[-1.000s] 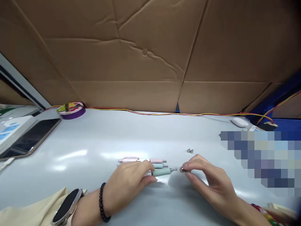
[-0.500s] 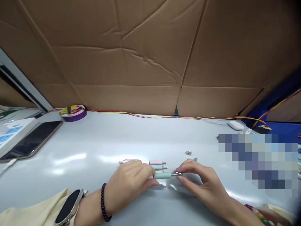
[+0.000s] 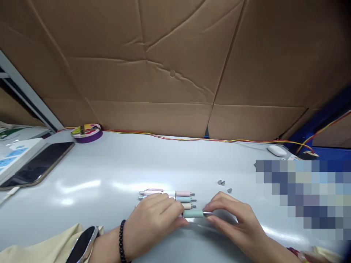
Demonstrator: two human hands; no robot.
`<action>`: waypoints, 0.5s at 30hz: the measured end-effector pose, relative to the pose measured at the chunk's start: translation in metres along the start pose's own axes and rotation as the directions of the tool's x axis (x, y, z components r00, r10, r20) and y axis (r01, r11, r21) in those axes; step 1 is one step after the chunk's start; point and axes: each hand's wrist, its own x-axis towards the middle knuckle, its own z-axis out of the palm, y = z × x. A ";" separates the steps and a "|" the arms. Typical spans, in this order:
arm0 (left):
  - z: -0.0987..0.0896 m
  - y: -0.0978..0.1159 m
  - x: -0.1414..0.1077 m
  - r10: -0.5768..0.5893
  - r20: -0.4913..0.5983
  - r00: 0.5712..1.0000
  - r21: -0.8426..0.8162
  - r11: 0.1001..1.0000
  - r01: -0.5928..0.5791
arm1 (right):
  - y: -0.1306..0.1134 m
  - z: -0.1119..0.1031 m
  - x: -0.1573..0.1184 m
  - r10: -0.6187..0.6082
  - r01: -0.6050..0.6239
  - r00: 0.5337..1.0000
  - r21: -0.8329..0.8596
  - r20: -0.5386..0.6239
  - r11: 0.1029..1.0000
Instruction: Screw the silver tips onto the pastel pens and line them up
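Observation:
My left hand (image 3: 155, 224) is closed around the barrel of a pen with a mint-green grip (image 3: 193, 213), held level above the table. Thumb and forefinger of my right hand (image 3: 237, 221) pinch a silver cone-shaped pen tip (image 3: 208, 214), which sits against the grip's front end. Just behind lie a pen with a pink grip (image 3: 184, 193), one with a blue grip (image 3: 184, 199) and one with a cream grip (image 3: 187, 206), their ends bare metal and partly covered by my left hand. Beyond my right hand lie small metal tips (image 3: 229, 190).
On the left are a phone (image 3: 38, 164), a white box with blue labels (image 3: 16, 157) and a round purple tin (image 3: 87, 133). Red and yellow wires (image 3: 164, 138) run along the cardboard at the back. A white mouse (image 3: 276, 150) lies at right, behind a blurred-out patch.
The silver tip has moved from the end of the green pen's thin metal refill back against its grip, covering the refill. The view has shifted slightly.

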 end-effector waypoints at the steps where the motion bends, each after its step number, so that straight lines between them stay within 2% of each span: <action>1: 0.000 0.000 0.000 0.000 -0.002 1.000 0.000 1.000 0.000 | 0.000 0.000 0.000 -0.005 0.005 1.000 -0.017 -0.009 1.000; 8: 0.002 0.000 0.000 -0.035 0.019 0.999 -0.002 0.999 0.035 | 0.002 0.004 0.004 -0.063 0.052 0.997 -0.178 -0.054 0.983; 15: 0.007 -0.003 -0.001 -0.019 -0.001 1.000 0.021 1.000 0.019 | 0.005 0.012 0.009 -0.059 0.066 0.998 -0.392 0.030 0.918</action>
